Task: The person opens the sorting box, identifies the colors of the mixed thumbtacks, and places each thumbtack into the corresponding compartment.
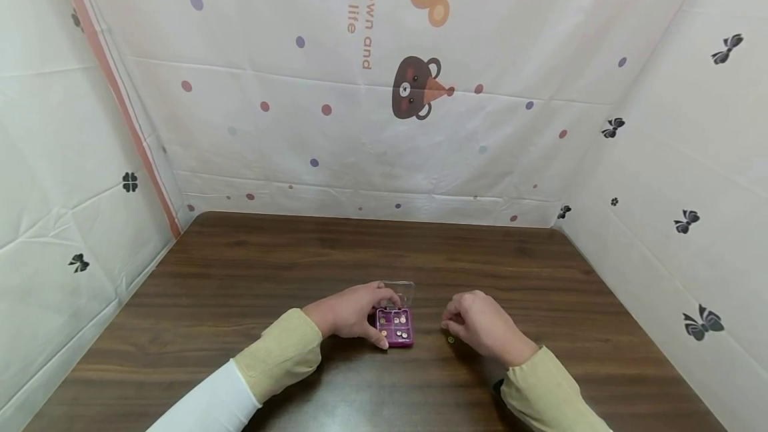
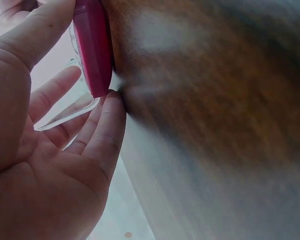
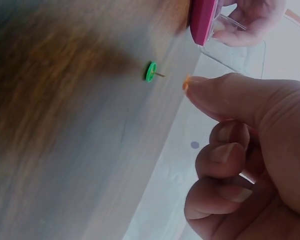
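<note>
My left hand (image 1: 354, 312) grips a small purple box (image 1: 395, 343) with four compartments, thumb at its front corner and fingers at the back. Its clear lid (image 1: 405, 292) stands raised at the hinge. Small studs lie inside, two silvery ones (image 1: 401, 334) in the front right compartment. To the right, my right hand (image 1: 483, 325) is just above the table, pinching a tiny orange stud earring (image 3: 186, 83) at the thumb tip; the index fingertip is hidden. Below it, apart from the hand, a green stud earring (image 3: 150, 72) lies on its disc, thin post upward.
The brown wooden table (image 1: 288, 252) extends around both hands. A patterned white cloth (image 1: 270, 132) hangs behind its far edge and along both sides.
</note>
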The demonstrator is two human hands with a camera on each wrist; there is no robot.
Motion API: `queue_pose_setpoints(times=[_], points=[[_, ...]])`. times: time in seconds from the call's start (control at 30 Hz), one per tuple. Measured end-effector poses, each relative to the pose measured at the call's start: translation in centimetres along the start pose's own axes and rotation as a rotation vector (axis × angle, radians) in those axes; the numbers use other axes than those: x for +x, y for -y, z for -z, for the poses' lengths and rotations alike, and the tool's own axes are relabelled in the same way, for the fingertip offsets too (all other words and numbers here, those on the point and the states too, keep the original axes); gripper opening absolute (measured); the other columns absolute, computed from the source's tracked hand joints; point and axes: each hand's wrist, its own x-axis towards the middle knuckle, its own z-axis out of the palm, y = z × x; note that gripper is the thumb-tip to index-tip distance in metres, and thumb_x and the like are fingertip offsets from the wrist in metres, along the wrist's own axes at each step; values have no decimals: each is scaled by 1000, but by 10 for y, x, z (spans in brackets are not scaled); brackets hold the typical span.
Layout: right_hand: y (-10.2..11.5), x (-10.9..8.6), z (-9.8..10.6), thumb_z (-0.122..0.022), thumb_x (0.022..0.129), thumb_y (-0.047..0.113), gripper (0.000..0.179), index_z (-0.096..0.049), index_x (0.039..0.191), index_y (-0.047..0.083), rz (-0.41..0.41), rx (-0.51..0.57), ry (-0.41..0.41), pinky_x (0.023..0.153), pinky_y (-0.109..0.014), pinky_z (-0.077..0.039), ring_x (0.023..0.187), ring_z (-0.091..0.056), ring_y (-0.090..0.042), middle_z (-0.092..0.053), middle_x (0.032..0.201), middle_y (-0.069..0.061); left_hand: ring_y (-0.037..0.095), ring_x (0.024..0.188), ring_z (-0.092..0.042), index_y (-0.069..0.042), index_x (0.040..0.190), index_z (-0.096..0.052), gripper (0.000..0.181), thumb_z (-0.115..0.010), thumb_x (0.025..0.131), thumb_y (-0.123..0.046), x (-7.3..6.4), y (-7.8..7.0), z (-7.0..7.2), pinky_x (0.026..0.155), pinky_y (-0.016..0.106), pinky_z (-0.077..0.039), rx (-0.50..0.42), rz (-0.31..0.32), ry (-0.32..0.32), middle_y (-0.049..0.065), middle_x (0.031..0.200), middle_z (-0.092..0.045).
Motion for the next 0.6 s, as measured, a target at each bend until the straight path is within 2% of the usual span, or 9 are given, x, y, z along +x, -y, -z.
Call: queue_pose_setpoints(times=[0.27,0.43,0.6], points=[[8,5,0,-78,88,14,11,-72,81,19,-62,55,-19,61,-21,-41,65,-45,2,-54,71,14,13,110,-58,-28,133,-60,69,-92,74,-43,2,2,-1,99,36,-50,-6,-10,-6,-5,123,-58],[14,9,-1,-76,91,15,10,-72,83,20,-82,113,-77,58,-19,-38,63,-42,1,-46,69,15,12,108,-58,-29,133,-60,69,-91,74,-43,2,3,-2,98,36,-51,-7,-6,-5,-6,122,-57],[20,11,-3,-75,93,16,8,-73,86,18,-73,201,-135,58,-19,-39,65,-43,1,-47,72,15,12,107,-58,-29,133,-60,68,-91,74,-44,2,2,-2,97,35,-51,-5,-3,-1,-6,121,-58]])
